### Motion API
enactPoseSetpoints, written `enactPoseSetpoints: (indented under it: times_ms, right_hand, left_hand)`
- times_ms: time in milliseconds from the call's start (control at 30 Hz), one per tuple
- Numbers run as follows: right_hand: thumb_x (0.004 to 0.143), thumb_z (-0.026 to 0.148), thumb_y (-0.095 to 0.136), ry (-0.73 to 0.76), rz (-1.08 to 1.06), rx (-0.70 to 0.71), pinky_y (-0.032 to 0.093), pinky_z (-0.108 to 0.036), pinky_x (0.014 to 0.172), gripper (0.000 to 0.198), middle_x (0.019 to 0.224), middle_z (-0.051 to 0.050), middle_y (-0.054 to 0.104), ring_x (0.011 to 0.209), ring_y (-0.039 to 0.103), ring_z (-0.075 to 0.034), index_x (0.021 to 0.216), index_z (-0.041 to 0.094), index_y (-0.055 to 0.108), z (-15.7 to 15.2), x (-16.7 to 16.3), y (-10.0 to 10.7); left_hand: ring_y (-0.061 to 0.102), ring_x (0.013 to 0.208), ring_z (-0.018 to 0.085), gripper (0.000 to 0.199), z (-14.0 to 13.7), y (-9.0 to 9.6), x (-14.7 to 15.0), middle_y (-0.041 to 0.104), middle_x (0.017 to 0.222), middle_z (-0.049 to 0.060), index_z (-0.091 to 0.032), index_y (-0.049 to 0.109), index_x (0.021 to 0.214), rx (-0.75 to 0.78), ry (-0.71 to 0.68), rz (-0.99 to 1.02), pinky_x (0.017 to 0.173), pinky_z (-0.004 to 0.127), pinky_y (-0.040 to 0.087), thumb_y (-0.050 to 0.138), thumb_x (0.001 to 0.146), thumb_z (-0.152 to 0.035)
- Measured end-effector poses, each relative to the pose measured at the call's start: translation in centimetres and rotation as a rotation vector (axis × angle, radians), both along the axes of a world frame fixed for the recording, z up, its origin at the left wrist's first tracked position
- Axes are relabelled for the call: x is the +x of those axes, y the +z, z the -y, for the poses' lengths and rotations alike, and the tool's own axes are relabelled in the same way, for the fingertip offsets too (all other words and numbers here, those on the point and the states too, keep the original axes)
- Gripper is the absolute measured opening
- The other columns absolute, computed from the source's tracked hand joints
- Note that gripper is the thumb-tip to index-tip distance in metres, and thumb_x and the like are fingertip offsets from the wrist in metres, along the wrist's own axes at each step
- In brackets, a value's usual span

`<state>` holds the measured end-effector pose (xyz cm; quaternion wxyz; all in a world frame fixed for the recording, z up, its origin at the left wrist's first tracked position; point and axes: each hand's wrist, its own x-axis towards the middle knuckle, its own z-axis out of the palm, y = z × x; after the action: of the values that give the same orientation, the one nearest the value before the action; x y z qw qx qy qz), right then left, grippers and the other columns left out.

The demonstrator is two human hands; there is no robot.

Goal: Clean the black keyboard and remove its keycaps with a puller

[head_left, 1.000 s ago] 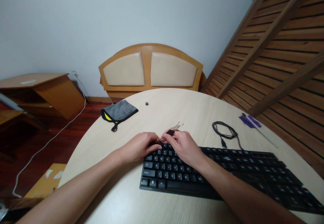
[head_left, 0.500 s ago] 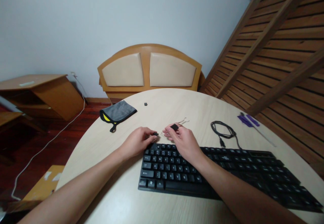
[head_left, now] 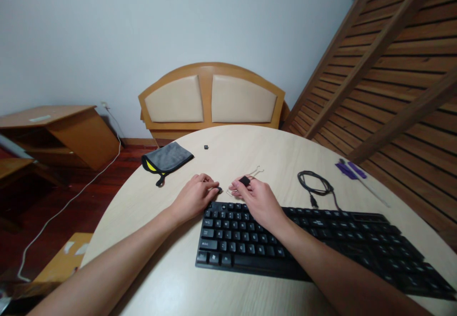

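Just beyond the upper left corner of a black keyboard (head_left: 267, 262), my left hand (head_left: 193, 196) pinches a small dark keycap (head_left: 219, 190) between thumb and fingers, low over the table. My right hand (head_left: 260, 202) is closed around the black grip of a wire keycap puller (head_left: 244, 181). The puller's thin wire loops stick out on both sides of that hand, one end pointing at the left hand with a small gap between. My right forearm crosses over the keyboard and hides part of its keys. Another small dark keycap (head_left: 206, 147) lies near the table's far edge.
A grey cloth with yellow lining (head_left: 169, 156) lies at the left of the round table (head_left: 160, 278). To the right are a coiled black USB cable (head_left: 316, 182) and a purple tool with a thin pale rod (head_left: 346, 170). A chair (head_left: 207, 99) stands behind the table.
My left fingers have shifted slightly, with the index finger now stretched over the keycap. The puller in my right hand has tilted and moved a little left.
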<state>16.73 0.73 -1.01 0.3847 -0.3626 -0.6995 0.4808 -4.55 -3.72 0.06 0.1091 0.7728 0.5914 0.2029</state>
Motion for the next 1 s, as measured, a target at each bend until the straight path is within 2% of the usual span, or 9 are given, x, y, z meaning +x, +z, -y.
enactPoseSetpoints:
  times_ms: [167,300,367,500,633,767,1000]
  right_hand:
    - [0.098,0.047,0.057,0.001,0.003,0.004,0.062,-0.037,0.081,0.032,0.095,-0.010,0.078,0.085,0.076,-0.022,0.096,0.018,0.070,0.0,0.1,0.0]
    - [0.098,0.047,0.057,0.001,0.002,0.001,0.062,-0.037,0.080,0.031,0.095,-0.011,0.078,0.085,0.076,-0.022,0.096,0.018,0.070,0.1,0.0,-0.1]
    - [0.098,0.047,0.056,0.001,0.007,0.002,0.062,-0.037,0.080,0.032,0.095,-0.010,0.078,0.085,0.076,-0.022,0.096,0.018,0.070,0.0,0.0,-0.2]
    - [0.098,0.047,0.056,0.003,0.010,0.008,0.062,-0.036,0.080,0.032,0.095,-0.010,0.078,0.085,0.075,-0.021,0.095,0.019,0.070,0.0,0.0,-0.4]
    - [0.098,0.047,0.055,-0.002,0.021,0.015,0.061,-0.035,0.080,0.031,0.094,-0.009,0.078,0.085,0.075,-0.021,0.095,0.019,0.070,0.0,0.1,-0.3]
    - [0.099,0.046,0.055,0.002,0.036,0.027,0.062,-0.035,0.079,0.031,0.091,-0.008,0.078,0.085,0.076,-0.021,0.094,0.020,0.070,0.1,0.0,0.1]
    - [0.098,0.049,0.055,-0.002,0.020,0.036,0.062,-0.035,0.078,0.033,0.092,-0.010,0.078,0.082,0.076,-0.022,0.092,0.019,0.069,0.2,-0.1,0.2]
  left_hand:
    - [0.060,0.106,0.028,0.028,0.0,-0.2,-0.2,0.069,0.111,0.012,-0.017,0.069,0.120,0.007,0.034,0.109,0.095,0.042,0.047,0.062,0.095,-0.029]
    - [0.063,0.099,0.026,0.016,-0.4,-0.4,-0.1,0.073,0.102,0.008,-0.019,0.073,0.103,-0.005,0.021,0.186,0.091,0.040,0.047,0.064,0.094,-0.029]
    - [0.064,0.098,0.026,0.018,-0.7,-0.5,0.0,0.075,0.100,0.008,-0.019,0.075,0.101,0.001,0.023,0.193,0.090,0.039,0.047,0.062,0.095,-0.030]
    - [0.065,0.098,0.026,0.024,-1.4,-0.8,-0.1,0.076,0.102,0.009,-0.019,0.076,0.107,0.031,0.033,0.150,0.090,0.039,0.047,0.057,0.098,-0.032]
    - [0.065,0.097,0.026,0.028,-1.6,-1.1,-0.7,0.075,0.103,0.009,-0.019,0.073,0.117,0.055,0.016,0.156,0.088,0.037,0.048,0.063,0.095,-0.034]
    - [0.065,0.101,0.024,0.020,-1.8,-1.3,-0.8,0.074,0.106,0.007,-0.021,0.074,0.110,0.077,-0.070,0.135,0.092,0.035,0.048,0.065,0.094,-0.030]
    - [0.060,0.103,0.027,0.017,-3.8,-1.1,-0.4,0.071,0.110,0.009,-0.022,0.077,0.105,0.212,0.023,-0.052,0.095,0.040,0.049,0.068,0.092,-0.026]
